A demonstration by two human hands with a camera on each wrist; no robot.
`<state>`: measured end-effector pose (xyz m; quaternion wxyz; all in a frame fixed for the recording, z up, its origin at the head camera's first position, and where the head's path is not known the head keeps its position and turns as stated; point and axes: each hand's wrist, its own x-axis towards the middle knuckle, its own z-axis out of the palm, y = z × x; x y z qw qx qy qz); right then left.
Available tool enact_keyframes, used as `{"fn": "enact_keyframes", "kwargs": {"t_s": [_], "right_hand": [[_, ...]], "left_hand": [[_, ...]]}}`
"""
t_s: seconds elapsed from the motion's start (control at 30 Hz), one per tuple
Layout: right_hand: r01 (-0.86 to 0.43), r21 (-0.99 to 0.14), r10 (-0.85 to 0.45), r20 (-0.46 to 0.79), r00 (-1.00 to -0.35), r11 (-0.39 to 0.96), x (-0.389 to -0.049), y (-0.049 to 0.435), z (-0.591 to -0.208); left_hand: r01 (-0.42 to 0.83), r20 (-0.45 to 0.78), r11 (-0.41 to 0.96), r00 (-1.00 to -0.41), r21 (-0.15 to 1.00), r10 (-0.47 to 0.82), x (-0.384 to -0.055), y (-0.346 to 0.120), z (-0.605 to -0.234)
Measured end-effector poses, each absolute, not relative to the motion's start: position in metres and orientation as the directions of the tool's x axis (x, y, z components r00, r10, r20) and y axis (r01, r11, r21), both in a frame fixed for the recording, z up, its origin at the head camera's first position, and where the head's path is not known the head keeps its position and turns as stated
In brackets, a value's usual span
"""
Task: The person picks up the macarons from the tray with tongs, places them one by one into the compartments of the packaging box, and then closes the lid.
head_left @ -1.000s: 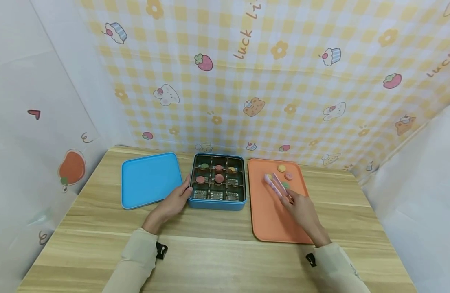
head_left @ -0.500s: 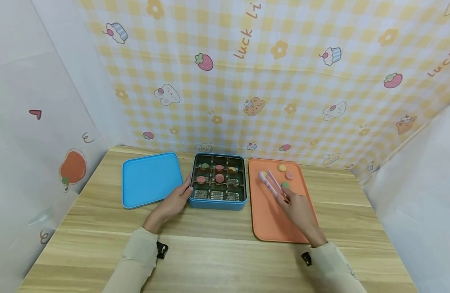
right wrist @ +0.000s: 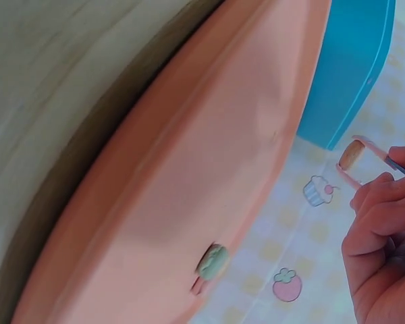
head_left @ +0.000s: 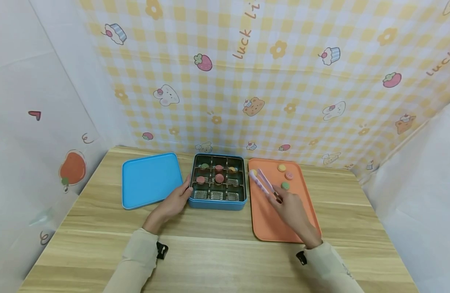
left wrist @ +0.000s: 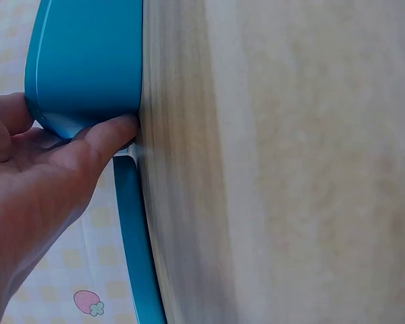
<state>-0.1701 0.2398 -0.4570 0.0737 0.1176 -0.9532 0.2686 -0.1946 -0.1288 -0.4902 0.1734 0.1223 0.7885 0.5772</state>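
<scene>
1 yellow macaron is held in the lilac tongs, over the orange tray at its 10 o'clock edge. The right hand's fingers grasp the tongs. 3 more macarons lie around 12 to 1 o'clock on the tray. Across a narrow gap, at 9 o'clock, the blue box has 9 compartments and 5 macarons; the left hand's fingers grip its 8 o'clock edge. 1 blue lid lies beyond. The desk stretches wide toward 6 o'clock.

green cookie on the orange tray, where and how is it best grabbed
Probably pinch the green cookie across opposite sides of its round rim, bringing the tongs in from above and the near side, since the pink cookie sits just beyond it.
</scene>
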Motion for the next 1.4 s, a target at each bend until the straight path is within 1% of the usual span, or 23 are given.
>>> {"fn": "enact_keyframes", "kwargs": {"t_s": [0.27,0.83,1.17,1.4], "right_hand": [[-0.261,-0.481,-0.188,0.195,-0.963,0.837,-0.168,0.229,-0.454],[-0.265,-0.515,-0.209,0.164,-0.964,0.815,-0.168,0.214,-0.452],[-0.267,-0.512,-0.21,0.167,-0.963,0.817,-0.169,0.21,-0.456],[-0.278,-0.522,-0.234,0.151,-0.961,0.806,-0.17,0.206,-0.456]], "left_hand": [[0.0,-0.131,0.306,-0.903,0.952,0.409,-0.195,-0.129,-0.49],[-0.011,-0.143,0.305,-0.899,0.952,0.415,-0.195,-0.129,-0.487],[-0.017,-0.147,0.331,-0.916,0.944,0.374,-0.196,-0.126,-0.49],[-0.021,-0.147,0.313,-0.91,0.95,0.386,-0.195,-0.128,-0.49]]}}
